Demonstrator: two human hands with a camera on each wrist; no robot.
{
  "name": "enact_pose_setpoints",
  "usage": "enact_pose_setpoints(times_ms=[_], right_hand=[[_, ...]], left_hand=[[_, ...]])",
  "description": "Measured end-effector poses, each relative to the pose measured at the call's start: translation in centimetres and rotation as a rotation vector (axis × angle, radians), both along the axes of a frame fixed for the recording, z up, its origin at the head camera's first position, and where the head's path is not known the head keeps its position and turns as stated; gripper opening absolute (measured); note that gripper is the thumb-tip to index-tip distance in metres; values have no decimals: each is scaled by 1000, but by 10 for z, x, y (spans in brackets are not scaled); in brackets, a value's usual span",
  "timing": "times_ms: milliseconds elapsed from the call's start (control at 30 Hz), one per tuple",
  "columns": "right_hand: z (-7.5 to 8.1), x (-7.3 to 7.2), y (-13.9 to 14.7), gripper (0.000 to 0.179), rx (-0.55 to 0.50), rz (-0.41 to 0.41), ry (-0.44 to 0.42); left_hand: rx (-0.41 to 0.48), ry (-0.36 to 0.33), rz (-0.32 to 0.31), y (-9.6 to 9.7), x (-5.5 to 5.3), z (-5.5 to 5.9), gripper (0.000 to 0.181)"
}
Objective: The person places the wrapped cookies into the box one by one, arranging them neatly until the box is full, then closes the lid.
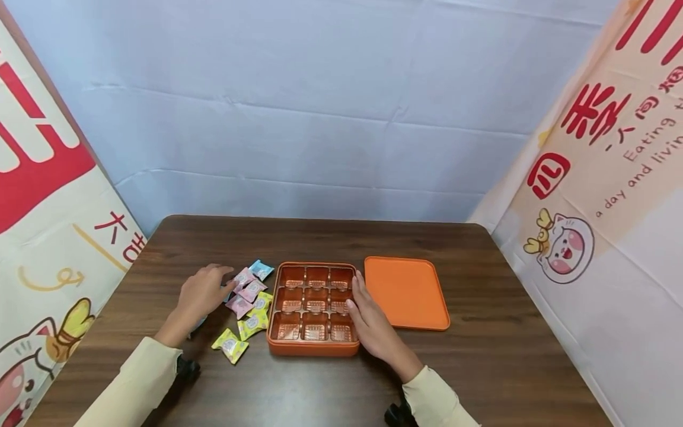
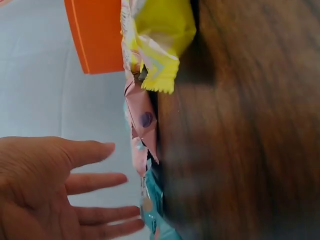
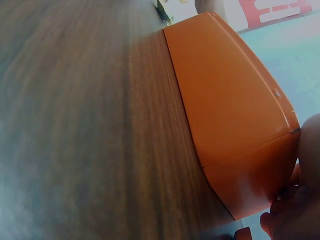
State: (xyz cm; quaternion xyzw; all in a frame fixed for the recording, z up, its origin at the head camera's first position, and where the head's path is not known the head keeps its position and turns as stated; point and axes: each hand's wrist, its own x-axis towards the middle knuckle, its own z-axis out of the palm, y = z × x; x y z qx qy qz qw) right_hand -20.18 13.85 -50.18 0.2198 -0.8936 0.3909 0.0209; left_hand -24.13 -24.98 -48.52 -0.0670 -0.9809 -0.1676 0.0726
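Observation:
An orange box point(image 1: 313, 349) with a brown divided insert sits mid-table, the ribbed floors of its several compartments showing. My right hand point(image 1: 376, 329) rests along the box's right side, fingers nearly straight against the wall. In the right wrist view that hand's fingers point(image 3: 310, 200) meet the box point(image 3: 225, 95) at its corner. Left of the box lie several wrapped candies: pink point(image 1: 251, 290), yellow point(image 1: 230, 345) and blue point(image 1: 261, 270). Over the far left of this pile reaches my left hand point(image 1: 203, 296). Its spread fingers point(image 2: 97, 183) come right up to a blue candy point(image 2: 154, 197), gripping nothing.
A flat orange lid point(image 1: 408, 293) lies on the table to the right of the box. Another blue candy point(image 1: 197, 325) shows partly beside my left wrist. The dark wooden table point(image 1: 320, 240) ends at a pale cloth backdrop point(image 1: 320, 118), with printed banners point(image 1: 576, 196) at both sides.

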Motion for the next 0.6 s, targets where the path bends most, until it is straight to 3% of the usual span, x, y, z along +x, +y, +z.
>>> enact_pose_setpoints(times_ms=[267,400,600], right_hand=[[3,1,-2,60,1,6,-18],[0,1,-2,60,0,-4,-10],[2,1,-2,60,-9,-8,-16]], left_hand=[[-35,-10,22,0,-4,-3,28],[-29,13,9,1,-8,-6,29],[-20,-9,15,3,-14,-7,33]])
